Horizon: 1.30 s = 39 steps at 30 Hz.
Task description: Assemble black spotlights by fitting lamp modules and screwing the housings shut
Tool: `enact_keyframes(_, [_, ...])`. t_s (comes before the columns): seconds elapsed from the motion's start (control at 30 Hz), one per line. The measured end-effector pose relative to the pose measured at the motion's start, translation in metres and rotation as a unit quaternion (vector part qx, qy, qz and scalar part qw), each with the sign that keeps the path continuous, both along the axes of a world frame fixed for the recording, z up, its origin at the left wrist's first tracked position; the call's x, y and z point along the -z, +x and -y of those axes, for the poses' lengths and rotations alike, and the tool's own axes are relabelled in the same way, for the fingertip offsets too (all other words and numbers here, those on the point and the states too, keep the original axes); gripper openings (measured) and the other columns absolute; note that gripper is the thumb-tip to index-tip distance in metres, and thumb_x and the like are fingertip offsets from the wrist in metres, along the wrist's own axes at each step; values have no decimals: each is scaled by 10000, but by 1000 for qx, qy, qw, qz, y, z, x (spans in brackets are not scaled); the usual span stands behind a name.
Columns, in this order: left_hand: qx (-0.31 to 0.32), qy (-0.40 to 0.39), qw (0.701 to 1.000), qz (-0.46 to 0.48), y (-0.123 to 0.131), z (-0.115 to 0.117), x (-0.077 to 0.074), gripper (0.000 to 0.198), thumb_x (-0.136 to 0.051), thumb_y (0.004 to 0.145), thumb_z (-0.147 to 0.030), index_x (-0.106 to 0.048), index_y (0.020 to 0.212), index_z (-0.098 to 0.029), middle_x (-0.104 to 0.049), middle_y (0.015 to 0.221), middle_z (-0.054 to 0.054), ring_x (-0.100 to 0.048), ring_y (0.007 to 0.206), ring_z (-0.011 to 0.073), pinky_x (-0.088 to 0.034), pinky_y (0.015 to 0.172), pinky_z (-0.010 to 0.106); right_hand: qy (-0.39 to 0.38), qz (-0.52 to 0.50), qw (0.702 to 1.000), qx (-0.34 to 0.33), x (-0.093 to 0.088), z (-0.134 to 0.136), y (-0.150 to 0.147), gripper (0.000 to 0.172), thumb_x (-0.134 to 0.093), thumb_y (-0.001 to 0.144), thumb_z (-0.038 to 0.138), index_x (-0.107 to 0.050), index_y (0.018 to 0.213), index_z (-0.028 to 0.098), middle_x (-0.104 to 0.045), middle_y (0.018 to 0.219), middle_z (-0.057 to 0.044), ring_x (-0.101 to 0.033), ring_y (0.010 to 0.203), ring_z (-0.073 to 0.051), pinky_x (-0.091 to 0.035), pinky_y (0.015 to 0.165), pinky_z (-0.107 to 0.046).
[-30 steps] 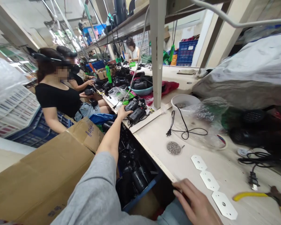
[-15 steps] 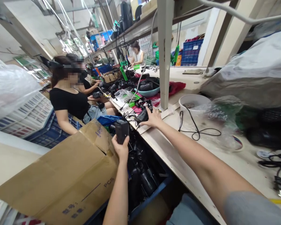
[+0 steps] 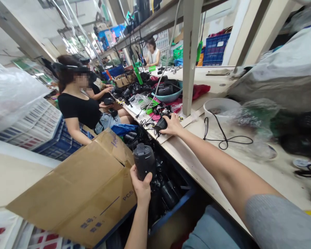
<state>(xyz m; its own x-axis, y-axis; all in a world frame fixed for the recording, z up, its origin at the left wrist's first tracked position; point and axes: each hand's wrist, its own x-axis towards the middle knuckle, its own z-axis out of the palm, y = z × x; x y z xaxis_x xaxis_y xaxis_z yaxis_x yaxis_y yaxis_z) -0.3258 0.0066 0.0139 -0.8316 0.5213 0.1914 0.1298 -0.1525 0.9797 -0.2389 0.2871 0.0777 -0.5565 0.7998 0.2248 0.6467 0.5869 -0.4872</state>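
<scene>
Right sleeve [image 3: 282,221] grey, soft fabric, hem near elbow. Forearms [image 3: 220,162] bare; left hand [image 3: 142,186], right hand [image 3: 173,125] bare. Blue-grey cloth [image 3: 209,230] across lap.

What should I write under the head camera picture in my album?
Left hand holding one black part near a box, right hand around another at the bench.

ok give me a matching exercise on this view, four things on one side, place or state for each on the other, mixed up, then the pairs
Column one
1. left hand
2. right hand
3. cardboard box
4. light-blue basket

Column two
A. printed with the letters PCS
B. loaded with black items, near the upright post
C. gripping a dark part at the table edge
D. holding up a black housing, off the table

Pairs: 1-D, 2-C, 3-A, 4-B
</scene>
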Motion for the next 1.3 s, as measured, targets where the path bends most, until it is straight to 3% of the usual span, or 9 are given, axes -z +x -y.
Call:
enact_keyframes(0.2, [22,46,992,114,1,-11,-23,502,-771,695,-482,-513,1056,-248,-651,923,8,-670,764,167,-576,748,324,31,-57,998,0,-18,24,30,942,-821,696,525,-443,1488,184,-340,1375,-184,-362,1328,-391,-335,1145,-531])
enact_keyframes(0.4, [30,54,993,102,-2,-13,-56,451,-749,683,-414,-535,1049,-259,-625,909,-15,-643,773,150,-559,739,293,142,-161,975,-56,-34,107,128,862,-757,737,633,-467,1447,238,-419,1321,-160,-467,1282,-364,-445,1077,-568])
enact_keyframes(0.53, [48,-51,998,0,9,-13,-70,491,-796,629,-338,-585,1061,-240,-622,942,-16,-607,832,142,-507,759,247,193,-107,975,30,-28,175,209,790,-698,820,591,-441,1484,249,-437,1334,-185,-507,1250,-388,-511,992,-568])
enact_keyframes(0.63, [131,-134,979,-80,35,-20,-77,587,-847,571,-361,-624,1099,-232,-650,1015,7,-632,887,184,-517,779,283,212,-51,970,106,-11,217,255,781,-685,833,573,-434,1498,249,-432,1342,-199,-511,1229,-405,-524,958,-583])
enact_keyframes(0.8, [319,-165,923,-137,105,-44,-69,588,-881,539,-387,-659,1063,-236,-669,1042,35,-648,989,247,-528,872,362,172,42,962,207,19,265,303,751,-691,830,516,-444,1483,240,-404,1363,-200,-493,1228,-400,-515,961,-592])
enact_keyframes(0.9, [372,-170,898,-164,143,-53,-56,588,-893,541,-353,-658,1068,-238,-656,1078,49,-641,1043,261,-516,926,394,167,74,956,232,33,280,319,756,-705,823,480,-443,1483,223,-387,1388,-218,-462,1270,-420,-490,986,-634])
enact_keyframes(1.17, [364,-169,902,-158,182,-50,-29,595,-902,560,-356,-631,1076,-237,-631,1065,40,-623,1069,264,-513,937,407,135,32,966,219,42,293,329,878,-707,837,591,-348,1566,257,-291,1578,-218,-327,1456,-457,-406,1081,-708])
enact_keyframes(1.23, [350,-169,910,-143,179,-41,-30,600,-903,541,-364,-639,1065,-236,-635,1075,39,-620,1062,261,-509,938,402,173,3,945,278,32,308,350,809,-684,872,549,-347,1567,310,-369,1558,-178,-399,1426,-446,-422,1074,-710])
enact_keyframes(1.3, [333,-175,918,-125,176,-26,-38,611,-903,530,-384,-645,1065,-239,-642,1080,35,-626,1035,255,-516,905,383,230,-43,892,388,20,328,394,727,-633,920,442,-321,1573,372,-480,1481,-138,-475,1368,-447,-454,1038,-718])
